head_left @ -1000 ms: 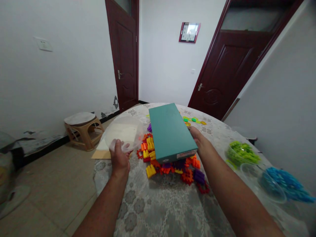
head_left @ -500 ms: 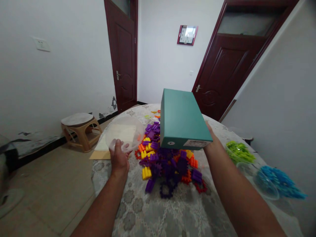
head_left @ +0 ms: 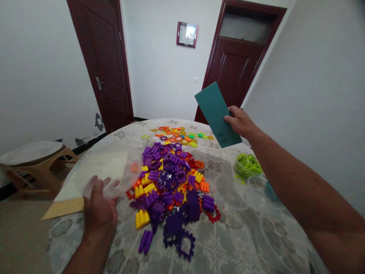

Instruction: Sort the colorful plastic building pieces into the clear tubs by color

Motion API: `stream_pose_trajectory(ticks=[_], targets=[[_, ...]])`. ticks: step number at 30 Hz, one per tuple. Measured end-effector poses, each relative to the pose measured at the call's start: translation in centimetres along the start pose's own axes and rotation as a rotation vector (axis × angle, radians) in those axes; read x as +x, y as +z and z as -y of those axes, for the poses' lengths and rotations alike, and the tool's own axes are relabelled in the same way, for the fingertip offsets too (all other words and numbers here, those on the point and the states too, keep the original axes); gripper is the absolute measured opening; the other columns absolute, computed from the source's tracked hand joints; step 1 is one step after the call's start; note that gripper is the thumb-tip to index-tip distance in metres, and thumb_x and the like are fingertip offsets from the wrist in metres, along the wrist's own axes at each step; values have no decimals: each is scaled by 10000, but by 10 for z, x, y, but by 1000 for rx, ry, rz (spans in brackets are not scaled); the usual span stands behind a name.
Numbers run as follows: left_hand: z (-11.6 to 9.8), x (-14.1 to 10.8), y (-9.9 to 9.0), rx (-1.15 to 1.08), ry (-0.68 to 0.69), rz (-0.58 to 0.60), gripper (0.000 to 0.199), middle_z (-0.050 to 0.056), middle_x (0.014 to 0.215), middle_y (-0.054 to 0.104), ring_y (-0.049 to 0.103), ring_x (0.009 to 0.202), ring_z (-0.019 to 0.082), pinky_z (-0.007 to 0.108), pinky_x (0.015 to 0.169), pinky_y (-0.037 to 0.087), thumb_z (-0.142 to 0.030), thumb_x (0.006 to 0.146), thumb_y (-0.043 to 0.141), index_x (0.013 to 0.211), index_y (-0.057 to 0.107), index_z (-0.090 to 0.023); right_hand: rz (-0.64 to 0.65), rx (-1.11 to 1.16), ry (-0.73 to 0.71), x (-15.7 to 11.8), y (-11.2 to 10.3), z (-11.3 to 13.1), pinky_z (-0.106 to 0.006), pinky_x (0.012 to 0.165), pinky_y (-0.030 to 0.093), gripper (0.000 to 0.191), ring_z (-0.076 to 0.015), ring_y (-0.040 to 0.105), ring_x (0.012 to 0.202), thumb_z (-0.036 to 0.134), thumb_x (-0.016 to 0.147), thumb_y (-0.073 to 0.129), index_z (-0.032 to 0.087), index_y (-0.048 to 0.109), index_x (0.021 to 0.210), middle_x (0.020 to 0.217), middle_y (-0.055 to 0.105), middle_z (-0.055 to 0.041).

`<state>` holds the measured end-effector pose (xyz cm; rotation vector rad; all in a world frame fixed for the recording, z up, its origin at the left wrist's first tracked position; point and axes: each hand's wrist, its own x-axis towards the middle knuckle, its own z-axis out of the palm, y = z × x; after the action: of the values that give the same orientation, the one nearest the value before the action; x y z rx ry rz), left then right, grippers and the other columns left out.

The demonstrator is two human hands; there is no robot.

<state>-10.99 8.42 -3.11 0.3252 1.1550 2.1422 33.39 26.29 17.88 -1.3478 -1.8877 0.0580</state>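
My left hand holds a clear round plastic container at the table's left, its fingers showing through the plastic. Farther off on the right, my right hand grips the edge of a green box, raised above the table and tilted, one narrow side facing me. Between the hands lies a heap of purple pieces, with yellow blocks and red and orange pieces mixed in. Behind the heap, small orange, green and yellow pieces are spread out.
A pale sheet lies at the left table edge. On the right stand a tub of light green pieces and clear containers, with blue pieces partly behind my forearm. A stool is at the left.
The green box has moved off the heap, up and away, and turned so that a narrow side shows. The view has shifted right. My left hand still holds the clear container.
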Motion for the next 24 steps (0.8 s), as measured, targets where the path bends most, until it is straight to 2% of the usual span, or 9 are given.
stream_pose_trajectory(ticks=[3, 6, 12, 15, 19, 24], targets=[[-2, -5, 2, 37, 25, 12, 438, 78, 1169, 650, 699, 939, 234, 372, 709, 663, -367, 836, 725, 1250, 609, -287, 156, -507, -48, -6, 10, -30, -404, 970, 478, 266, -305, 650, 1105, 264, 961, 560, 179, 660, 1193, 1206, 724, -159], [-2, -10, 4, 69, 44, 29, 432, 80, 1162, 682, 700, 981, 264, 453, 804, 671, -381, 811, 746, 1221, 642, -294, 338, -776, 34, -15, 27, -62, -423, 979, 470, 296, -332, 651, 1173, 231, 1010, 495, 179, 673, 1240, 1299, 700, -196], [-2, -13, 5, 129, 19, 35, 411, 69, 1161, 721, 707, 1060, 328, 637, 1015, 587, -451, 763, 771, 1149, 690, -337, 483, -851, 147, -32, 52, -117, -422, 953, 491, 332, -331, 672, 1183, 145, 1006, 464, 148, 695, 1245, 1283, 707, -230], [-3, -16, 5, 147, 9, 37, 426, 66, 1184, 731, 698, 1126, 370, 685, 1027, 566, -487, 745, 784, 1143, 703, -359, 547, -864, 186, -39, 58, -135, -420, 967, 488, 333, -325, 672, 1192, 135, 989, 503, 146, 707, 1252, 1273, 709, -240], [-5, -19, 8, 169, 0, 53, 429, 72, 1225, 729, 683, 1184, 400, 654, 952, 624, -504, 754, 773, 1157, 717, -367, 597, -857, 213, -42, 67, -145, -424, 967, 496, 333, -330, 666, 1205, 183, 995, 532, 176, 711, 1276, 1274, 711, -229], [-4, -20, 7, 178, -15, 46, 411, 69, 1229, 735, 676, 1215, 423, 666, 941, 632, -504, 745, 769, 1136, 736, -379, 570, -834, 234, -39, 85, -140, -425, 987, 501, 362, -317, 660, 1224, 173, 1007, 492, 183, 709, 1296, 1315, 694, -229]])
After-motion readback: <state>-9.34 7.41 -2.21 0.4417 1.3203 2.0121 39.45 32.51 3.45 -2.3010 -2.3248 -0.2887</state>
